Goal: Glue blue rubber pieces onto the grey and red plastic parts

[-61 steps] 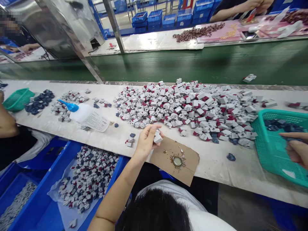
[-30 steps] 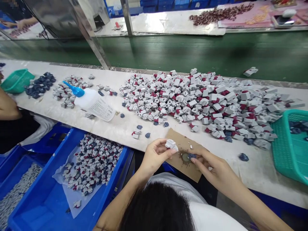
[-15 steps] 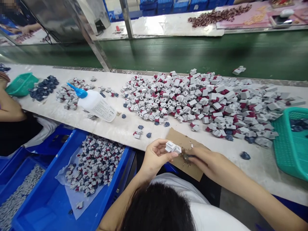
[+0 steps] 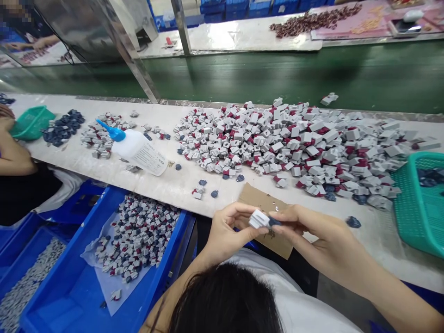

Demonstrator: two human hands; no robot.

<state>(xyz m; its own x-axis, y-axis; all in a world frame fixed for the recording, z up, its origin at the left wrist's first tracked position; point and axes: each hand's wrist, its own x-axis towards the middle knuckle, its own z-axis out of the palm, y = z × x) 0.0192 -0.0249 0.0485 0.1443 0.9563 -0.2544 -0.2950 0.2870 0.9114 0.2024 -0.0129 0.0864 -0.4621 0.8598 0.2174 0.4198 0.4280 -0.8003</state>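
Between the thumb and fingers of my left hand [image 4: 227,232] is a small white plastic block [image 4: 258,219]. My right hand [image 4: 314,227] pinches a small dark blue plastic piece [image 4: 274,222] against the block's right end. Whether the two parts are joined cannot be made out. Under both hands lies a piece of brown cardboard [image 4: 250,194] with small bits on it, partly covered by the fingers. Beyond it, a large heap of white and dark red blocks [image 4: 277,143] spreads over the white worktable [image 4: 180,194].
A white bottle with a blue nozzle [image 4: 138,150] lies to the left. At the right stands a green basket [image 4: 414,208] holding dark blue pieces. A blue bin [image 4: 72,282] below contains finished-looking blocks. Behind runs a green conveyor belt [image 4: 243,74]. Another person's arm [image 4: 14,152] is at far left.
My right hand has come up from the cardboard with the dark blue piece to the white block. My left hand has shifted slightly right. A loose block on the belt has travelled left.
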